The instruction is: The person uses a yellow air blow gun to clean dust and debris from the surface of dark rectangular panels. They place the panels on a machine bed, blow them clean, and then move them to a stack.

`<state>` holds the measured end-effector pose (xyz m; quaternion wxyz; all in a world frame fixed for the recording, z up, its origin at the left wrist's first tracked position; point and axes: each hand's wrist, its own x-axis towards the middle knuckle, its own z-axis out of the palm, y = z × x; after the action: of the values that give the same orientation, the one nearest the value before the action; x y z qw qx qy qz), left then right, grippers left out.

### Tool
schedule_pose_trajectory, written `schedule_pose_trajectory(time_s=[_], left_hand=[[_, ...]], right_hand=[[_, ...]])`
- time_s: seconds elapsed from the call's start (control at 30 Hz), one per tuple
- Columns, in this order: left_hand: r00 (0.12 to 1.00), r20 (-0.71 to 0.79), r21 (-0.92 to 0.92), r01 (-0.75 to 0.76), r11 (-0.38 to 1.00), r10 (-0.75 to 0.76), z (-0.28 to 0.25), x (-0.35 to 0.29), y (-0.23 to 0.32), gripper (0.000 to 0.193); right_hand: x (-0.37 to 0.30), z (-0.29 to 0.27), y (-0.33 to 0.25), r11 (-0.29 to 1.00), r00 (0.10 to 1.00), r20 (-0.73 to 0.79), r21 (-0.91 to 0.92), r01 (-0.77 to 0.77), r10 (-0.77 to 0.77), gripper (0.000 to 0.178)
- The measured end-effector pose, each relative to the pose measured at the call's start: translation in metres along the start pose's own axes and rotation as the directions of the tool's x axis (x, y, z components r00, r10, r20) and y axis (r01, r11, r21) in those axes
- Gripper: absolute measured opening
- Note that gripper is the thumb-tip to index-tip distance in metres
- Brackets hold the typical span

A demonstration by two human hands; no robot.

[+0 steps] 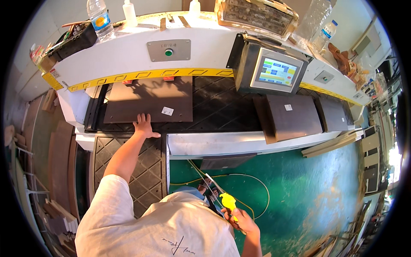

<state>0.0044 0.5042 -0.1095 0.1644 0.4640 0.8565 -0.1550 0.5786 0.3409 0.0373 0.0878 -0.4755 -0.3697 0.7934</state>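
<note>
A brown panel (150, 100) with a small white label lies on the black ribbed bed of the machine, partly under its yellow-edged beam. My left hand (144, 127) rests at the panel's near edge, its fingers spread and the fingertips on the board. Low at my right side, over the green floor, my right hand (242, 221) is wrapped round a yellow air blow gun (229, 201). A pale thin nozzle or tube shows beyond the gun, toward the machine. My palm and fingers partly hide its handle.
More brown panels (293, 116) stand at the right of the bed. A touchscreen box (277, 70) hangs from the beam (205, 49). Bottles (102, 21) and a black tray (75, 43) sit on top. A thin hose (268, 195) loops across the floor. Stacked boards (334, 142) lie right.
</note>
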Motion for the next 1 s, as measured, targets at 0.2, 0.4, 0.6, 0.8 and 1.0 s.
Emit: schedule_pose_trajectory(time_s=[0.2,0.4,0.6,0.8,1.0], left_hand=[[0.995,0.090,-0.002,-0.036,0.999,0.036,0.015,0.005,-0.006,0.160],[0.986,0.165,0.037,-0.006,0.999,-0.001,0.003,0.004,0.006,0.161],[0.969,0.246,0.141,-0.056,0.988,0.020,0.004,0.008,0.004,0.168],[0.981,0.195,0.115,-0.032,0.993,0.009,0.014,0.006,0.002,0.171],[0.984,0.178,0.089,0.007,0.996,-0.023,0.009,-0.001,0.007,0.171]], right_hand=[[-0.011,-0.007,0.001,0.993,0.997,-0.032,-0.091,-0.080,0.077,0.062],[-0.014,-0.026,0.014,0.991,0.989,0.130,-0.122,-0.056,0.072,0.062],[-0.014,-0.022,0.019,0.999,0.999,0.046,-0.031,-0.013,0.015,0.057],[-0.016,-0.029,0.028,0.991,0.995,0.079,-0.118,-0.058,0.068,0.061],[-0.013,-0.022,0.021,0.993,0.997,0.040,-0.107,-0.055,0.060,0.062]])
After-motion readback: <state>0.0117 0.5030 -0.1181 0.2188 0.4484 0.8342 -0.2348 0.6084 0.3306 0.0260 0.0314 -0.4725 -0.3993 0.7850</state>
